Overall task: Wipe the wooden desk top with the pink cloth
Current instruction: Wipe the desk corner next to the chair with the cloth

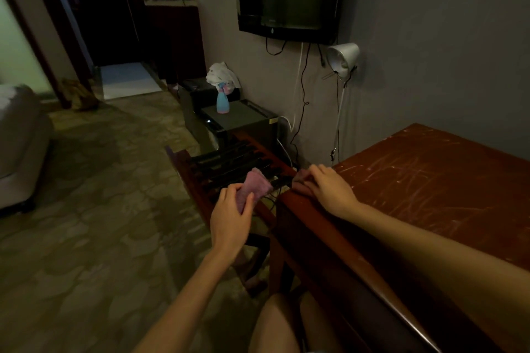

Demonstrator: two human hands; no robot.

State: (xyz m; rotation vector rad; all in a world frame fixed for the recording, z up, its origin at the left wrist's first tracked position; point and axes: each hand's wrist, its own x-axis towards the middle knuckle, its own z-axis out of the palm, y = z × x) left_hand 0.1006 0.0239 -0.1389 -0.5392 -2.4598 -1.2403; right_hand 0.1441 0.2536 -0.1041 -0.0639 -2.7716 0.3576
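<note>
Two grips: left hand (229, 209) pinches the fuzzy pink cloth (256, 185) just off the scratched brown wooden table's (430, 180) left edge; right hand (329, 186) pinches darker cloth (299, 176) at its corner. A slack pinch could drop the pink cloth.

We are seeing a dim, grainy room; light is falling brightest on the pale hallway floor (129, 79), edges bending.

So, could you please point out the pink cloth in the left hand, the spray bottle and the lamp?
pink cloth (257, 184), head view, its upper fold.
spray bottle (222, 103), head view, its blue body.
lamp (345, 55), head view, its white shade.
</note>
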